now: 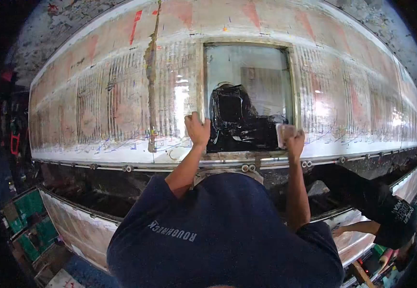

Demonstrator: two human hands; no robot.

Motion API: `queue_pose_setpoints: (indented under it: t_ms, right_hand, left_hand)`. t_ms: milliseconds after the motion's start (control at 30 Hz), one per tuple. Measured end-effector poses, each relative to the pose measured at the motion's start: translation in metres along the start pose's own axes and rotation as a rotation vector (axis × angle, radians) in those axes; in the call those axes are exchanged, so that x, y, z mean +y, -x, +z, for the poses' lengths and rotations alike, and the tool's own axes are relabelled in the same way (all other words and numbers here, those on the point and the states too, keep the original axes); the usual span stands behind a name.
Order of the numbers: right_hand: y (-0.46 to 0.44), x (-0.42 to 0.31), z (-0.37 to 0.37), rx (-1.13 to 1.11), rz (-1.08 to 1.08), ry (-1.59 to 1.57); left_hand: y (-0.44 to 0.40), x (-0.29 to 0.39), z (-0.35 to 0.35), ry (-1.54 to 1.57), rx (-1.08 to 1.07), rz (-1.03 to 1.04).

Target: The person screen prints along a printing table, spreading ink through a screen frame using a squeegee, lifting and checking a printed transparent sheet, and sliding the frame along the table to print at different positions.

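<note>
A framed screen [247,62] lies on the long, stained white table [122,96]. Black ink [251,134] covers the lower part of its mesh, with a patch rising on the left. My left hand [198,129] rests at the frame's left side, its fingers bent over the edge; nothing else shows in it. Near the frame's lower right corner, my right hand [292,138] grips a pale flat tool [283,135] by its right end, over the edge of the ink.
A rail with small rollers [248,168] runs along the table's near edge. A co-worker in dark clothes [376,201] bends over a second long table [74,225] at the right. Green crates [28,206] stand at the lower left.
</note>
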State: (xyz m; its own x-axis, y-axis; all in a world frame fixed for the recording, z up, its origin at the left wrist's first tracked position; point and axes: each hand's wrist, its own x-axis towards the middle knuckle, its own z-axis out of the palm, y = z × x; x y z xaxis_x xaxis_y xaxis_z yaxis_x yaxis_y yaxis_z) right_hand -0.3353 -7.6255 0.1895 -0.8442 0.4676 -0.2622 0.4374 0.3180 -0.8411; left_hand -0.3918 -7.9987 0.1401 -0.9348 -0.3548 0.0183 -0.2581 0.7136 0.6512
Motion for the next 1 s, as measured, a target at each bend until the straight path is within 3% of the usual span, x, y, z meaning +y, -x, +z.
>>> queue_pose_setpoints:
  t_ms: [33,100,167,233,300,333,400,433,533,600,633,700,733,800,833,900,1000]
  right_hand:
    - [0.015,-0.015,0.014,-0.078,-0.177,0.236]
    - [0.039,0.009,0.071,0.076,-0.541,0.700]
    - [0.047,-0.097,0.101,-0.507,-0.466,0.665]
    - [0.004,-0.111,0.154,-0.584,-0.825,0.759]
    - [-0.032,-0.157,0.186,-0.599,-0.864,0.818]
    - [-0.034,-0.146,0.198,-0.604,-0.861,0.826]
    - [-0.037,-0.120,0.221,-0.304,-0.941,0.572]
    - [-0.016,-0.118,0.213,-0.300,-1.066,0.522]
    - [0.032,-0.102,0.190,-0.396,-0.878,0.634]
    - [0.042,-0.095,0.176,-0.565,-0.794,0.909]
    - [0.031,-0.095,0.173,-0.558,-0.792,0.905]
    - [-0.021,-0.105,0.176,-0.856,-0.716,0.770]
    - [-0.033,-0.113,0.181,-0.848,-0.722,0.763]
    - [-0.050,-0.136,0.189,-0.383,-0.920,0.740]
    - [-0.038,-0.126,0.196,-0.382,-0.924,0.730]
    - [0.005,-0.099,0.205,-0.170,-0.846,0.536]
    - [0.052,-0.076,0.164,-0.207,-0.858,0.446]
  left_hand:
    - [-0.001,0.000,0.000,0.025,0.001,-0.026]
    - [-0.001,-0.006,0.005,0.055,0.034,-0.024]
    - [-0.003,-0.008,0.003,0.090,-0.035,-0.079]
    - [-0.004,-0.006,-0.004,0.090,-0.051,-0.091]
    - [-0.008,-0.003,-0.005,0.099,-0.058,-0.090]
    - [-0.007,-0.004,-0.005,0.086,-0.056,-0.090]
    - [-0.008,-0.004,-0.007,0.087,-0.042,-0.071]
    - [-0.010,-0.003,-0.010,0.094,-0.039,-0.070]
    - [-0.008,0.000,-0.011,0.068,-0.052,-0.036]
    - [-0.008,0.000,-0.008,0.070,-0.057,-0.033]
    - [-0.008,-0.002,-0.007,0.062,-0.054,-0.029]
    - [-0.008,-0.004,-0.007,0.035,-0.058,-0.010]
    - [-0.008,-0.003,-0.009,0.011,-0.082,-0.034]
    - [-0.015,0.004,-0.011,-0.014,-0.086,-0.054]
    - [-0.014,0.009,-0.015,-0.022,-0.141,-0.103]
    - [-0.014,0.014,-0.016,-0.034,-0.185,-0.141]
    - [-0.013,0.012,-0.010,0.123,-0.151,-0.192]
